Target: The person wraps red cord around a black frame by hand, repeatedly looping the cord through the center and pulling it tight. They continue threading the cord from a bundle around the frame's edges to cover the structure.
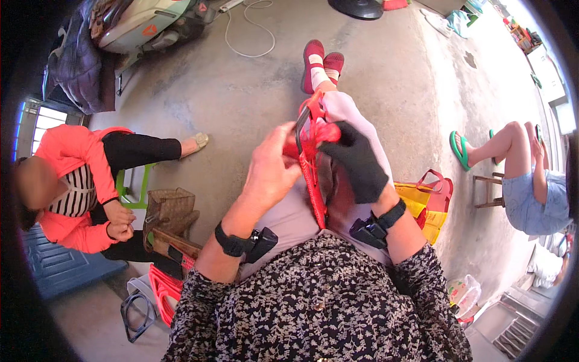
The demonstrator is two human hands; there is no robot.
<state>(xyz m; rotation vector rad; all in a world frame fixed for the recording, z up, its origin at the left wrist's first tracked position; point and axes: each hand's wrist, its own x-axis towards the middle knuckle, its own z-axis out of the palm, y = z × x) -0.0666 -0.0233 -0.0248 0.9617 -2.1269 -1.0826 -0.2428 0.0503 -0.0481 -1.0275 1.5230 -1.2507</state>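
Note:
My bare left hand [268,172] is closed on a dark, narrow frame [301,122] wrapped with red cord, held above my lap. My right hand [357,161], in a black glove, grips a red bunched part [327,133] of the cord just right of the frame. From between the hands a red braided strip [314,193] hangs down onto my lap. Red strands also rise past the frame's upper end. Fingertips of both hands are partly hidden by the red material, and its exact kind is unclear.
A person in a coral jacket [81,181] sits at left beside a woven basket [170,208]. Red bundles [164,292] and a dark loop-shaped frame [137,317] lie lower left. A yellow-and-red bag [429,202] stands right. Another person [537,187] sits far right; a scooter [145,27] is upper left.

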